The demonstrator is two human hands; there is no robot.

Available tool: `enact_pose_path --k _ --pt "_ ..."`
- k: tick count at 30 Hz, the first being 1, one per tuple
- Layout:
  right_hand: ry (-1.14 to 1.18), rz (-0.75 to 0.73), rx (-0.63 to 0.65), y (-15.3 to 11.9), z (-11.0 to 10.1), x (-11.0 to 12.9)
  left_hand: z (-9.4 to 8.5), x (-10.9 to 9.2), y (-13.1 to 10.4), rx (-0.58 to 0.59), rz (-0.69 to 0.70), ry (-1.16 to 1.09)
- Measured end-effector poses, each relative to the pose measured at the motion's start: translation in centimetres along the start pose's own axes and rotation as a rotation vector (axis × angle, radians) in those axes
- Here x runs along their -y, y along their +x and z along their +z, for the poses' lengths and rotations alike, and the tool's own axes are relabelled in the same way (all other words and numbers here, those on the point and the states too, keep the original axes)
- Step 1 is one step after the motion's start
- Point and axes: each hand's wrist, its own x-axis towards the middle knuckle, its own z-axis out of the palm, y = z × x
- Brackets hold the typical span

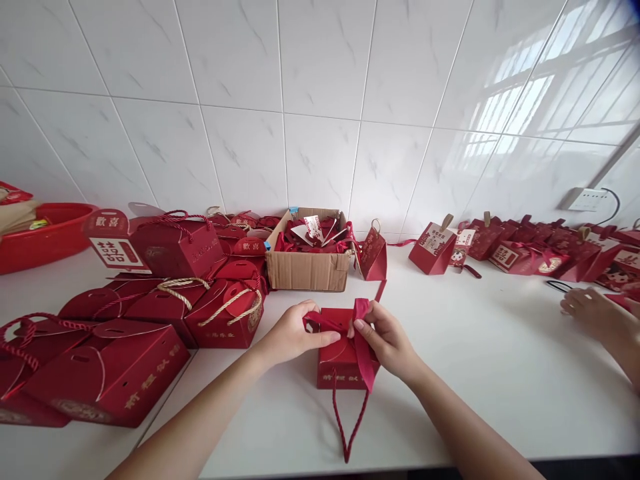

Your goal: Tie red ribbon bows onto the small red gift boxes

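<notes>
The red gift box [343,363] stands on the white table [500,373], near its front edge. The left hand [293,333] and right hand [385,340] pinch its soft red ribbon [363,347]. The box looks light and easily crushed; holding the ribbon ends seems best.

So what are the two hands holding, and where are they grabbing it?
Both hands pinch the dark red satin ribbon on top of the small red cardboard gift box. The left hand holds its left loop, the right hand the middle.
</notes>
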Motion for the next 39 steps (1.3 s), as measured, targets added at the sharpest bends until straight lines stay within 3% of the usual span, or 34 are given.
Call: enact_pose_path --k 3,6,12,18,23,27,30,32,35,37,39 --pt "0.038 0.054 -0.018 0.1 -0.1 0.4 -0.9 -0.4 0.0 0.021 -0.030 -0.005" --pt "0.044 0.139 -0.016 0.4 -0.3 1.1 -2.2 -1.5 0.1 0.017 0.029 0.085" --pt "0.114 0.221 0.060 0.8 -0.8 2.4 -3.6 -6.7 0.2 0.111 0.113 0.517" --pt "0.108 0.249 -0.037 1.1 -0.4 2.4 -2.6 -11.1 0.7 0.138 0.238 0.802" --pt "0.041 0.228 -0.065 1.4 -0.4 2.6 -1.3 -13.5 1.1 0.326 0.342 0.969" --pt "-0.033 0.114 0.029 1.0 -0.7 2.7 -0.2 -14.4 2.8 0.403 0.393 1.025" --pt "-0.051 0.077 0.059 0.6 -0.9 2.7 0.4 -13.8 5.0 0.431 0.396 0.995" --pt "-0.060 0.081 0.039 0.5 -0.8 2.7 0.8 -12.8 6.3 0.385 0.451 1.006" --pt "-0.069 0.101 0.007 0.6 -0.7 2.5 1.2 -11.0 6.5 0.010 0.521 0.987" --pt "-0.061 0.105 -0.002 0.6 -0.6 2.4 1.2 -9.7 5.4 -0.186 0.467 0.840" --pt "-0.063 0.107 -0.008 0.5 -0.6 2.4 1.0 -8.4 3.6 -0.145 0.305 0.677"
